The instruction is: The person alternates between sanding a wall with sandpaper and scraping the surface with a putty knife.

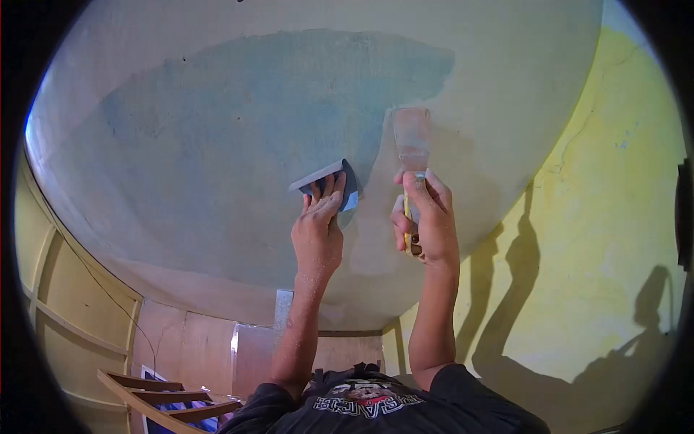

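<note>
Both hands are raised to the pale ceiling (506, 87), which carries a large blue-grey patch (238, 123). My right hand (432, 217) is closed around the handle of a putty knife (412, 141). Its wide, whitish-smeared blade points up, its tip right at the ceiling beside the patch's edge, and parts of a yellow handle show between the fingers. To the left, my left hand (316, 235) grips a thin dark putty spreader (350, 189) with a pale straight edge, held tilted under the patch. White dust speckles the left wrist and forearm.
A yellow wall (614, 195) with cracks and arm shadows rises on the right. At lower left stands a wooden ladder-like frame (155, 405). Cream panelling (79, 296) and a hanging thin cable (108, 289) are on the left. Pinkish boards (181, 333) line the back.
</note>
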Demonstrator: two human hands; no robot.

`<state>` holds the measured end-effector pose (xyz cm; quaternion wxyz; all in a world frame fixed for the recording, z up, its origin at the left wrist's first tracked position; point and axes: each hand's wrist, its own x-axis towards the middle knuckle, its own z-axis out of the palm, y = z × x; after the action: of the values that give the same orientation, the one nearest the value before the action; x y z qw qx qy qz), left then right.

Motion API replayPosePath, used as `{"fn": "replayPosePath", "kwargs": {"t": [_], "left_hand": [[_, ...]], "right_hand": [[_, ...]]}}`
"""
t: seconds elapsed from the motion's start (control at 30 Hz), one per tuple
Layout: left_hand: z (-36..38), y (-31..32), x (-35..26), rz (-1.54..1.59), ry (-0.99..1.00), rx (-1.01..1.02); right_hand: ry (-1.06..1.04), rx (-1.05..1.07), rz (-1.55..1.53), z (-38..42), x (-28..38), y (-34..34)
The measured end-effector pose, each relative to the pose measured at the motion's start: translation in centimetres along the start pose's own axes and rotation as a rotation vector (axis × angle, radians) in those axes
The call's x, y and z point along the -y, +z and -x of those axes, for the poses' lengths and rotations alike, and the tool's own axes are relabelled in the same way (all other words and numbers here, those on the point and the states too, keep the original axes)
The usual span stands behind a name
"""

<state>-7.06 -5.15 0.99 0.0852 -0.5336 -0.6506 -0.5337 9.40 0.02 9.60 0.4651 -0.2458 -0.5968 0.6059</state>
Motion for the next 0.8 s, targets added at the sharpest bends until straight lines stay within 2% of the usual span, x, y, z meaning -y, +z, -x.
{"fn": "replayPosePath", "kwargs": {"t": [0.8], "left_hand": [[-0.1,0.1,-0.4,-0.026,0.020,-0.020]], "right_hand": [[-0.005,0.003,-0.003,0.3,0.1,0.6]]}}
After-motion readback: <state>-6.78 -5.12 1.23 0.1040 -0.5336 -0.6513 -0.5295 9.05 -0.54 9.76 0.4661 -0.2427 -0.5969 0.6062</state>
